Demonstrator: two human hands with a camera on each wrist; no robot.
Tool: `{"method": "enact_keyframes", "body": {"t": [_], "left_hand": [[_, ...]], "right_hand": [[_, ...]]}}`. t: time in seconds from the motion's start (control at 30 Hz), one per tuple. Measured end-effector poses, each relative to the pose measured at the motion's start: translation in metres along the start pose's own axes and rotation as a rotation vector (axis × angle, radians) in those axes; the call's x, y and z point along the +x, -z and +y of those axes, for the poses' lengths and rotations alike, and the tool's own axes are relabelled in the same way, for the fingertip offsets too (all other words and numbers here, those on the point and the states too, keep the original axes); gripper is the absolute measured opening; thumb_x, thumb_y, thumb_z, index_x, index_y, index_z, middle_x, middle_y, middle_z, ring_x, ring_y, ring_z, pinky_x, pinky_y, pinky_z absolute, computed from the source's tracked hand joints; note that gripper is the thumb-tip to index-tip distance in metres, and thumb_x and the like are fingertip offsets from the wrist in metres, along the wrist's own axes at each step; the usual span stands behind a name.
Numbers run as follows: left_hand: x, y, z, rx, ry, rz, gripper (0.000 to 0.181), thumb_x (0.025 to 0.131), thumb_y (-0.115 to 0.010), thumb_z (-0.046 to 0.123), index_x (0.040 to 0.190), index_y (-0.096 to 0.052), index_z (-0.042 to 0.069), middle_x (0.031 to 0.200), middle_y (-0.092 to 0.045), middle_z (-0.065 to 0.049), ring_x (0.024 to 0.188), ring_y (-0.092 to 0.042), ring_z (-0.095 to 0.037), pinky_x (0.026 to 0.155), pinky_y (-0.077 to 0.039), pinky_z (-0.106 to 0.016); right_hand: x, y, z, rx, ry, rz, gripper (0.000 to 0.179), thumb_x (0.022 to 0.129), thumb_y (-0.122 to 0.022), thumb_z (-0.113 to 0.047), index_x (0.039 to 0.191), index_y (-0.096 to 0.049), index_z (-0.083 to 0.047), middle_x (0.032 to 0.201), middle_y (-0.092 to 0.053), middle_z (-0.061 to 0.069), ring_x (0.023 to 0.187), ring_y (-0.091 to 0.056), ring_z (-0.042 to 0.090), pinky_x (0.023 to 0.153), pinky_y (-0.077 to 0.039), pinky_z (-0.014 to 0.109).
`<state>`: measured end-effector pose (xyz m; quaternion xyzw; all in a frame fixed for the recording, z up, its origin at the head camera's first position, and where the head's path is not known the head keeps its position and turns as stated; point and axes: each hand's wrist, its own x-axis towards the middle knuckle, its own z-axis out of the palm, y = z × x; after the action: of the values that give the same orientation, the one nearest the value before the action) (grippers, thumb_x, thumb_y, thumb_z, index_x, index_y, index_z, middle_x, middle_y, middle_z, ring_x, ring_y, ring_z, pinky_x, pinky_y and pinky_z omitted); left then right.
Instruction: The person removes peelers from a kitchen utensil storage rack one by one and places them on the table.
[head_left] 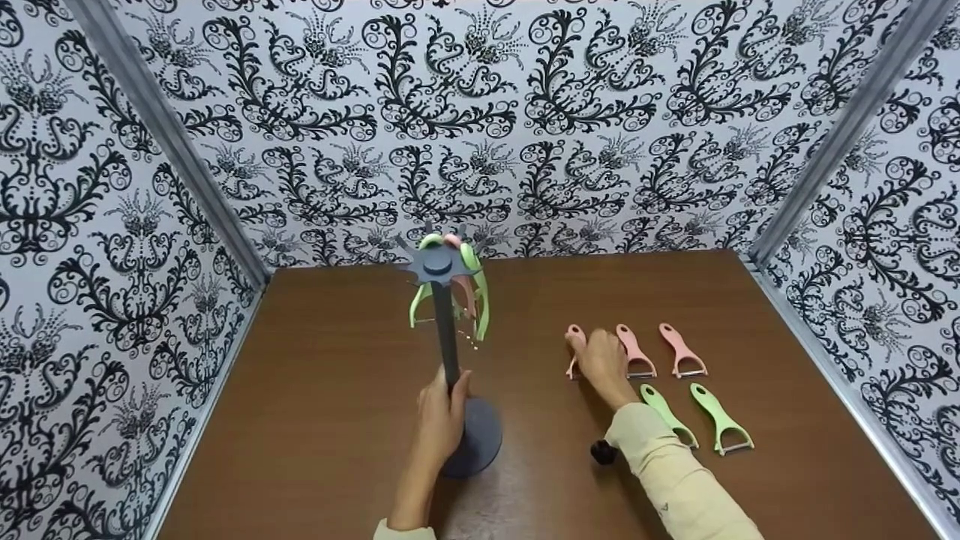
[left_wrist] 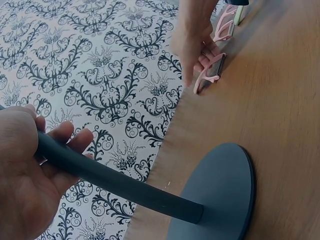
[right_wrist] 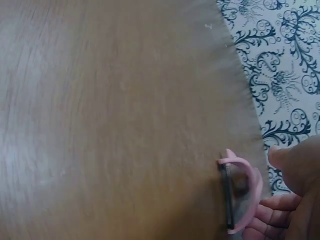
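My left hand grips the post of a dark grey stand, fingers and thumb wrapped round it; its round base shows in the left wrist view. From the hooked top hang green and pink peelers, such as one green peeler. To the right, my right hand holds the leftmost pink peeler by its side, fingers curled against it. That peeler is turned on edge, and its handle is partly hidden in the right wrist view. The thumb stands apart from the fingers there.
Beside the right hand lie two more pink peelers, a near one and a farther one. Two green peelers, one partly behind the sleeve and one farther right, lie closer. Patterned walls enclose the brown table.
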<state>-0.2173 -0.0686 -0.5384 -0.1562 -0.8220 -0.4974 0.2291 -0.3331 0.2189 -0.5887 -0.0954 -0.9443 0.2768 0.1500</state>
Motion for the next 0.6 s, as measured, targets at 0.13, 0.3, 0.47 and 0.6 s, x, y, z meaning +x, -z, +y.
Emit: {"method": "enact_keyframes", "body": {"t": [0.13, 0.3, 0.47, 0.6], "left_hand": [[0.0, -0.001, 0.0, 0.003, -0.017, 0.012, 0.014, 0.107, -0.057, 0.012, 0.093, -0.057, 0.011, 0.072, -0.062, 0.0, 0.064, -0.059, -0.012, 0.061, -0.044, -0.029], [0.001, -0.001, 0.0, 0.015, -0.032, 0.015, 0.015, 0.106, -0.059, 0.011, 0.092, -0.057, 0.012, 0.07, -0.059, 0.006, 0.059, -0.053, -0.008, 0.058, -0.041, -0.027], [0.001, -0.001, 0.0, 0.02, -0.036, 0.014, 0.014, 0.106, -0.058, 0.01, 0.092, -0.056, 0.011, 0.071, -0.061, 0.002, 0.06, -0.052, -0.009, 0.058, -0.04, -0.027], [0.0, 0.0, 0.001, 0.031, -0.024, 0.021, 0.013, 0.106, -0.059, 0.009, 0.093, -0.057, 0.009, 0.074, -0.066, -0.004, 0.064, -0.058, -0.014, 0.061, -0.044, -0.031]], "right_hand": [[0.001, 0.011, -0.003, 0.025, 0.017, 0.05, 0.045, 0.096, -0.074, -0.038, 0.069, -0.065, -0.003, 0.077, -0.07, 0.024, 0.079, -0.068, 0.047, 0.072, -0.05, 0.059], [0.0, 0.033, -0.014, 0.097, 0.046, 0.069, 0.039, 0.097, -0.073, -0.037, 0.085, -0.075, 0.0, 0.088, -0.075, 0.02, 0.087, -0.07, 0.044, 0.079, -0.052, 0.056], [-0.004, 0.061, -0.039, 0.24, 0.082, 0.103, 0.033, 0.097, -0.074, -0.033, 0.092, -0.076, 0.0, 0.091, -0.075, 0.016, 0.089, -0.071, 0.04, 0.083, -0.052, 0.054], [-0.011, 0.089, -0.069, 0.36, 0.086, 0.109, 0.032, 0.098, -0.073, -0.034, 0.098, -0.077, -0.002, 0.091, -0.075, 0.013, 0.086, -0.069, 0.031, 0.082, -0.051, 0.047]]}}
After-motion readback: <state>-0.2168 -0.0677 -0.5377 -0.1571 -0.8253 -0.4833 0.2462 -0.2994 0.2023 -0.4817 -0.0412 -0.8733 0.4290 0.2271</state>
